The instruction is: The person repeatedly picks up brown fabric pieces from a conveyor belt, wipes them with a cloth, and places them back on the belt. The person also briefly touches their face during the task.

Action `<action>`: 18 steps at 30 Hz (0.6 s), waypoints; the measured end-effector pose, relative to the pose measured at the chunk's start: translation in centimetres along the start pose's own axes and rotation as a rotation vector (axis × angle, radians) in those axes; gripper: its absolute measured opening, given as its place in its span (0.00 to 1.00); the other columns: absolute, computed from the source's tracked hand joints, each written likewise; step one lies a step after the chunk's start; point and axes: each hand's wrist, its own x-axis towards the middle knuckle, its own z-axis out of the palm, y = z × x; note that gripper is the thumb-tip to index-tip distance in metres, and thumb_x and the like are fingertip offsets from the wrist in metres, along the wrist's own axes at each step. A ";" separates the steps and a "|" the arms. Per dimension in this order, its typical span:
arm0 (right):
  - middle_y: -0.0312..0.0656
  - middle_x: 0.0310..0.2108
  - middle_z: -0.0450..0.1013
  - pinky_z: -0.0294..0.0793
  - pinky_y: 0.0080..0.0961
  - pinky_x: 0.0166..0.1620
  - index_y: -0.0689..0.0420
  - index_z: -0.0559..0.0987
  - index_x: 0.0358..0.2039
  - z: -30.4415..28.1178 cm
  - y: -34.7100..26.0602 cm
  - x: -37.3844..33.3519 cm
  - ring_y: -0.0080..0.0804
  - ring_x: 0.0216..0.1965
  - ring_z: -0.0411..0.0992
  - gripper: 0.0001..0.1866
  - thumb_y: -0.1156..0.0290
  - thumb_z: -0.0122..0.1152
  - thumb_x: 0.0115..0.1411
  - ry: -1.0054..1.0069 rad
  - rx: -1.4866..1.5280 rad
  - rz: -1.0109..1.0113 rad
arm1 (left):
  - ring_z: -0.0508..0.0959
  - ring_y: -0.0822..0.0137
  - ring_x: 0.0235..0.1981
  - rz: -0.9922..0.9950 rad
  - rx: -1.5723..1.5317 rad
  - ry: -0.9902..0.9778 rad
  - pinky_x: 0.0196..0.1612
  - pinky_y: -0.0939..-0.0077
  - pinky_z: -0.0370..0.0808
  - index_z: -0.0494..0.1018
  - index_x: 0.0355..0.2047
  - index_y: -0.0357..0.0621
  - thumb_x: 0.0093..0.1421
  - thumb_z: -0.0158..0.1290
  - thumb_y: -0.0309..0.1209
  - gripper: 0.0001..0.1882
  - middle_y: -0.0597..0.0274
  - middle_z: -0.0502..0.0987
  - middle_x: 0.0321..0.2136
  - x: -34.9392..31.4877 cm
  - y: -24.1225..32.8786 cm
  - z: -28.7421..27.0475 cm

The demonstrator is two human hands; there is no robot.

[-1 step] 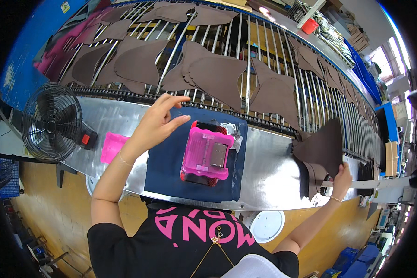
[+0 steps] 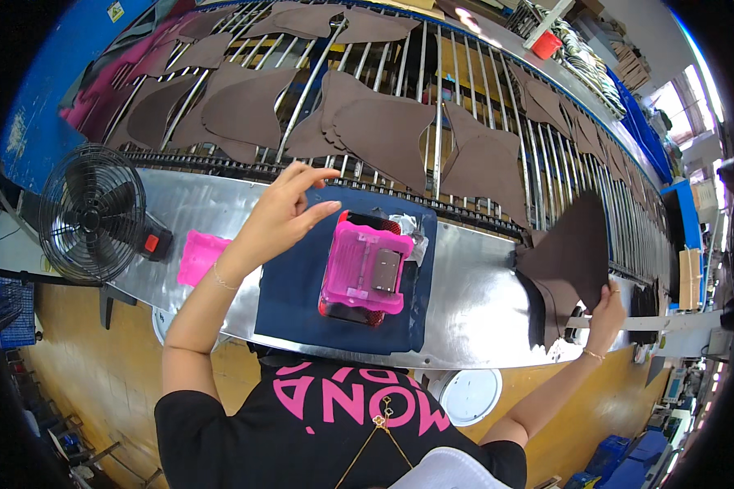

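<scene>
My left hand [image 2: 288, 213] hovers over the far left part of a dark blue mat [image 2: 298, 306], thumb and fingers apart and nothing between them. To its right on the mat lies a pink plastic tray [image 2: 351, 262] on top of a red-and-black object [image 2: 365, 316], with a small grey-brown block [image 2: 385, 270] in the tray. At the right end of the metal table, my right hand [image 2: 605, 322] grips the edge of a dark brown, curved sheet piece [image 2: 575, 257], which stands raised above a stack of similar pieces [image 2: 550, 314].
Beyond the metal table [image 2: 473, 293], a barred conveyor [image 2: 457, 73] carries several brown cut pieces [image 2: 245, 110]. A black fan [image 2: 92, 220] stands at the left, near another pink tray [image 2: 200, 258]. Crumpled silvery material [image 2: 416, 236] sits beside the central tray.
Both hands have shifted very slightly to the right. The brown sheet piece in my right hand has swung a little up and to the right.
</scene>
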 end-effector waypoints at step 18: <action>0.44 0.29 0.79 0.72 0.21 0.31 0.62 0.77 0.40 11.7 -21.4 -13.8 0.32 0.27 0.77 0.15 0.76 0.69 0.51 -0.320 1.176 -0.756 | 0.79 0.71 0.26 -0.038 -0.283 0.350 0.24 0.82 0.75 0.74 0.43 0.35 0.61 0.54 0.28 0.11 0.60 0.78 0.28 -6.0 2.1 -9.5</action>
